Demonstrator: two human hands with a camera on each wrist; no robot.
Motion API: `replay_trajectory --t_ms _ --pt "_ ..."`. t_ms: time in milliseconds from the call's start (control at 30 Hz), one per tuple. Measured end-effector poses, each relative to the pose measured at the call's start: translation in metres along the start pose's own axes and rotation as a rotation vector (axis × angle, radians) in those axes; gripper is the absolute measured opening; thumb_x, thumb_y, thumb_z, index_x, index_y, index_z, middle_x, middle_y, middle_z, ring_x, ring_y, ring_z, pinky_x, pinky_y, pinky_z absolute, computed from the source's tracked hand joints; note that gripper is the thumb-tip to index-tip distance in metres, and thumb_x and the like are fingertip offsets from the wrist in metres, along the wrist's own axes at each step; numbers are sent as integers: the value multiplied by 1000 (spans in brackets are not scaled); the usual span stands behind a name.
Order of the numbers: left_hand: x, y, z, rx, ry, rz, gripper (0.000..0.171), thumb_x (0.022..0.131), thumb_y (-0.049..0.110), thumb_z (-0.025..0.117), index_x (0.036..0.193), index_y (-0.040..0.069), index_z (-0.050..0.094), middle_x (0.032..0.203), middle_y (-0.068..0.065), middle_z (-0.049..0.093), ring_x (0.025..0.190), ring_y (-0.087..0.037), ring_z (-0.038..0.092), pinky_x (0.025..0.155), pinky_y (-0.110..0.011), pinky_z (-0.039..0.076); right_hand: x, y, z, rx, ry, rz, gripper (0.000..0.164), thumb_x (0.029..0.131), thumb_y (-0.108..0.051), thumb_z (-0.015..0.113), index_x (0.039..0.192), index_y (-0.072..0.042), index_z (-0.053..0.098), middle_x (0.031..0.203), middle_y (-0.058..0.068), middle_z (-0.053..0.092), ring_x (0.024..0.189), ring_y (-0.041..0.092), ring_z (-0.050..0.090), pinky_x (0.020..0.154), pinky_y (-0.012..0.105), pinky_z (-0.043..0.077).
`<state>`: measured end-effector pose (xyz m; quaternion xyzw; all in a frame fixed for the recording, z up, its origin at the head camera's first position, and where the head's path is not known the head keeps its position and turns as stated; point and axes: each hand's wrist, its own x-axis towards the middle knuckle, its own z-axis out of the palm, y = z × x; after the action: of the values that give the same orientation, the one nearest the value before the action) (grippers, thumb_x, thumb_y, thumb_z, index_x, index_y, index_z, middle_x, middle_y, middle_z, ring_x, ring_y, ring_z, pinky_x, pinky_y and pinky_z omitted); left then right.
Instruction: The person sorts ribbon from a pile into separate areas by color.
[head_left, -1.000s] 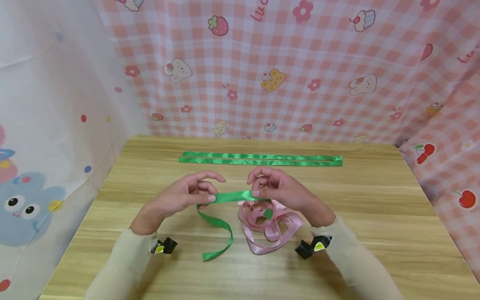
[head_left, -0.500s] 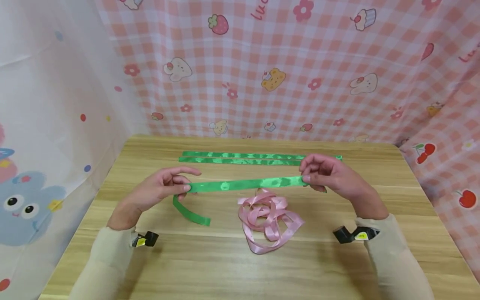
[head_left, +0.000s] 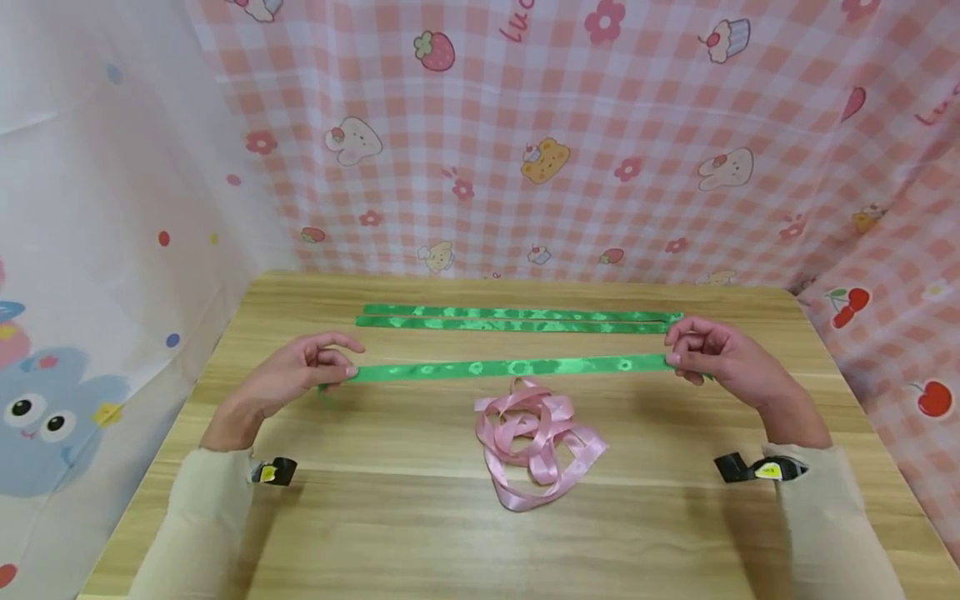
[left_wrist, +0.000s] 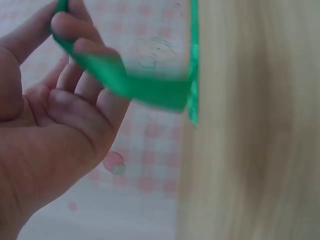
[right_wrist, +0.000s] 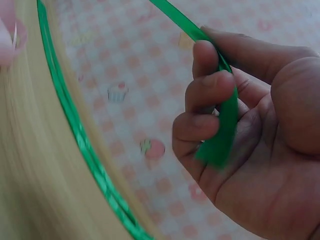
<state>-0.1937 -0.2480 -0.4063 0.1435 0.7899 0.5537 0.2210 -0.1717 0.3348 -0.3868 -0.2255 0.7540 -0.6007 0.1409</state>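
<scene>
You're pinching the green ribbon (head_left: 517, 367) with your left hand (head_left: 296, 375) and your right hand (head_left: 723, 354), and it's running nearly straight, just beyond the pink ribbon (head_left: 543, 462)! Two green strands (head_left: 517, 326) are lying farther beyond the pink ribbon. Pale wood-grain table (head_left: 375, 508) is surrounding it, a checked curtain (head_left: 555, 100) is hanging farthest beyond it, and a white curtain (head_left: 97, 208) is draping well to its left.

On the pink-and-white checked fabric backdrop (head_left: 637, 100), we read red script letters (head_left: 516, 27), "Luc", cut by the head view's upper edge; the yellow labels (head_left: 768, 471) on the black wrist cameras (head_left: 283, 472) we cannot read.
</scene>
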Motion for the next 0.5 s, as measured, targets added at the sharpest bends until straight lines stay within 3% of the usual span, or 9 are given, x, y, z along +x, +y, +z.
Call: replay_trajectory --t_ms 200,367,500 --pt "4 -18 -8 -65 32 -25 25 97 17 65 120 13 57 83 4 66 69 -16 53 63 -29 44 -7 22 -15 88 -1 -33 18 102 5 46 108 -8 58 85 -1 63 71 15 53 62 28 46" --pt "5 -28 -15 -92 65 -76 32 97 19 66 124 6 55 88 8 70 74 -16 59 67 -28 46 -10 35 -22 180 -5 -45 22 102 7 44 110 -7 58 91 -2 65 79 13 57 69 22 50" --pt "8 -34 -18 -135 103 -129 40 95 20 68 126 0 52 87 5 71 74 -15 60 71 -28 52 -12 45 -26 214 41 -10 18 101 7 47 107 -4 59 90 -2 65 78 12 58 70 22 50"
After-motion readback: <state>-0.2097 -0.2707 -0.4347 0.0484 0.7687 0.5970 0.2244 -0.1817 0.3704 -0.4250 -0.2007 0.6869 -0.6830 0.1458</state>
